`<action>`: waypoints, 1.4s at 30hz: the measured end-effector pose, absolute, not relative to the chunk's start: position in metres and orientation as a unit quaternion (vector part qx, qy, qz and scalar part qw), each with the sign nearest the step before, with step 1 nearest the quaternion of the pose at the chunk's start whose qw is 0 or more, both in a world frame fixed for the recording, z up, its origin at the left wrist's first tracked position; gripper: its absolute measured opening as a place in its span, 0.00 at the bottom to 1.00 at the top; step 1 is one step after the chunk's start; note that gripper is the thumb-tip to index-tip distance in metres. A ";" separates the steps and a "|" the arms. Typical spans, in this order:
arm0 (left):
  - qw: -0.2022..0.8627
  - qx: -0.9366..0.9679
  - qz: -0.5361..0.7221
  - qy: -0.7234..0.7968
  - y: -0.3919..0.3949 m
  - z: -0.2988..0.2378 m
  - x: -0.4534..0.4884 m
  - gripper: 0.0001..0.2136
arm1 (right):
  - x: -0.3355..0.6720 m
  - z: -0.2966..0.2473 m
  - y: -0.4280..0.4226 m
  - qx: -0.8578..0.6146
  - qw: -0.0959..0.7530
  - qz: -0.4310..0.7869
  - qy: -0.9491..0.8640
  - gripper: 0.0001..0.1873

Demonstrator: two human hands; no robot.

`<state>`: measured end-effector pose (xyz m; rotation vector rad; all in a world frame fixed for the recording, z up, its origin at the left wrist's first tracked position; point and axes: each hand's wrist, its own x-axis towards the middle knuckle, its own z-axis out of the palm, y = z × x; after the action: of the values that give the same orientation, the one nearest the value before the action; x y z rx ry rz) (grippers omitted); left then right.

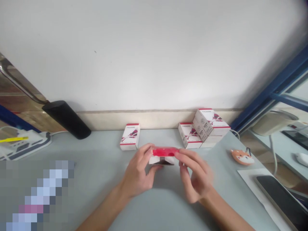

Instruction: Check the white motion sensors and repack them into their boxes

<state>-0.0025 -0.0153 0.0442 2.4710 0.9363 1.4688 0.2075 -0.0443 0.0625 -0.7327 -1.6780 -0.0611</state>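
Both my hands hold one small red-and-white box (164, 154) just above the grey table (96, 166), at the middle of the view. My left hand (138, 173) grips its left end, thumb underneath and fingers over the top. My right hand (194, 175) pinches its right end with the fingertips; the hand is a little blurred. The box's red flap faces up and its open underside looks dark.
A single matching box (130, 136) stands behind, and a pile of similar boxes (204, 127) is at the back right by the wall. A black cylinder (66, 118) lies back left. An orange animal-shaped toy (242, 156) and a phone (281, 199) lie at right.
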 end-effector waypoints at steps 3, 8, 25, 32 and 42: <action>0.069 0.816 0.478 0.318 -0.018 0.042 0.000 0.31 | 0.205 0.058 -0.040 -0.277 0.670 -0.014 -0.688 0.38; -0.043 0.825 0.480 0.295 -0.019 0.042 0.002 0.23 | 0.204 0.067 -0.038 -0.302 0.598 -0.009 -0.742 0.29; -0.071 0.844 0.409 0.338 -0.022 0.049 0.007 0.11 | 0.224 0.059 -0.016 -0.370 0.547 -0.071 -0.747 0.17; -0.212 0.824 0.436 0.292 -0.017 0.051 0.001 0.11 | 0.212 0.063 -0.026 -0.473 0.500 -0.085 -0.721 0.12; -0.185 0.870 0.390 0.237 -0.012 0.052 0.007 0.24 | 0.213 0.033 0.005 -0.532 0.546 0.210 -0.612 0.09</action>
<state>0.0068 -0.0115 0.0519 3.1109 0.8476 1.3947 0.2131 0.0048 0.0332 -1.2619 -1.4522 0.4991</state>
